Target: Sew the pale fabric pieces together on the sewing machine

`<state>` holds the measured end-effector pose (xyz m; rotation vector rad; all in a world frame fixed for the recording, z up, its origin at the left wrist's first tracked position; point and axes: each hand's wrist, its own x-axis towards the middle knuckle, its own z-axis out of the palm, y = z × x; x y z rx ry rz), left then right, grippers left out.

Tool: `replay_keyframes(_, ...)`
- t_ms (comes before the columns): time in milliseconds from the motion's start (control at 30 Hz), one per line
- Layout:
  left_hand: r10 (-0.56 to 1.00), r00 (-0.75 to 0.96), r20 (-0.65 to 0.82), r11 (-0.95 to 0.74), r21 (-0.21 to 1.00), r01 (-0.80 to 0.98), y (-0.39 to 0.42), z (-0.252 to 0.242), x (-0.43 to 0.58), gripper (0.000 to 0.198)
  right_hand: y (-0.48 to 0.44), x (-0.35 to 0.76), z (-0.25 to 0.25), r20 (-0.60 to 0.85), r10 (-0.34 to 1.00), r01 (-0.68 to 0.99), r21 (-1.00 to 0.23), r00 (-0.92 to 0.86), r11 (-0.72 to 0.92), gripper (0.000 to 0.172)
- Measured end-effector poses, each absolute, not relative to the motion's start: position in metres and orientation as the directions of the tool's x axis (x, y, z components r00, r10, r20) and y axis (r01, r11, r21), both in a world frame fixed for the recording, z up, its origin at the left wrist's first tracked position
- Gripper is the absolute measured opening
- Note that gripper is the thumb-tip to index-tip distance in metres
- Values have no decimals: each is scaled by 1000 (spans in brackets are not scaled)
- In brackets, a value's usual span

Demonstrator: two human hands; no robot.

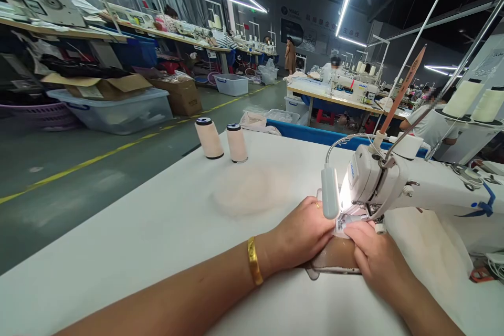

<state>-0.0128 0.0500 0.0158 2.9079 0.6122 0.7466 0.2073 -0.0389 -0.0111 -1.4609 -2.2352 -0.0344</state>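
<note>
A white sewing machine (366, 173) stands at the right, with a lit lamp (329, 191) beside its needle area. My left hand (303, 231) presses close to the left of the presser foot, fingers together, on a small piece of pale pink fabric (339, 232); the fingertips are partly hidden. From the right, my right hand (378, 254) pinches the same fabric just in front of the foot. Between my hands lies the shiny machine plate (336, 257). A sheer pale fabric piece (248, 191) rests on the white table (157, 257) to the left.
Two pale pink thread cones (209, 138) stand at the table's far edge. More pale fabric (429, 241) lies right of my right hand, under the machine arm. A brown pencil (405, 86) sticks up from the machine head. Red-handled scissors (481, 274) lie at the far right.
</note>
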Motion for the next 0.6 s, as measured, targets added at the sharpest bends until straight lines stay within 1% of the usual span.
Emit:
replay_keyframes(33, 418, 801, 428, -908, 171, 383, 48, 18, -14, 6, -39, 207, -11, 397, 858, 869, -232, -326, 437, 48)
replay_keyframes(67, 444, 799, 405, -896, 174, 410, 47, 20, -14, 5, -39, 207, -11, 402, 855, 865, -238, -327, 443, 46)
replay_keyframes(133, 495, 788, 366, -868, 163, 469, 42, 24, -15, 25, -41, 206, -9, 423, 839, 845, -253, -341, 471, 45)
replay_keyframes(167, 513, 781, 356, -856, 143, 497, 40, 26, -14, 31, -42, 205, -8, 439, 826, 830, -259, -354, 493, 45)
replay_keyframes(233, 531, 771, 353, -839, 94, 535, 35, 28, -14, 35, -44, 203, -3, 475, 791, 791, -270, -387, 549, 44)
replay_keyframes(300, 523, 771, 362, -842, 79, 534, 30, 30, -14, 37, -47, 199, 3, 492, 759, 740, -293, -426, 605, 42)
replay_keyframes(367, 476, 800, 364, -876, 122, 466, 27, 32, -15, 36, -50, 195, 8, 477, 754, 703, -329, -452, 630, 40)
replay_keyframes(433, 410, 842, 351, -911, 203, 359, 27, 33, -18, 30, -52, 193, 11, 428, 776, 711, -343, -463, 614, 38)
replay_keyframes(533, 380, 866, 325, -909, 307, 283, 32, 32, -24, 21, -51, 195, 10, 354, 814, 785, -265, -461, 560, 29)
replay_keyframes(600, 386, 867, 315, -903, 322, 285, 35, 30, -26, 19, -51, 198, 7, 335, 825, 817, -211, -455, 536, 26)
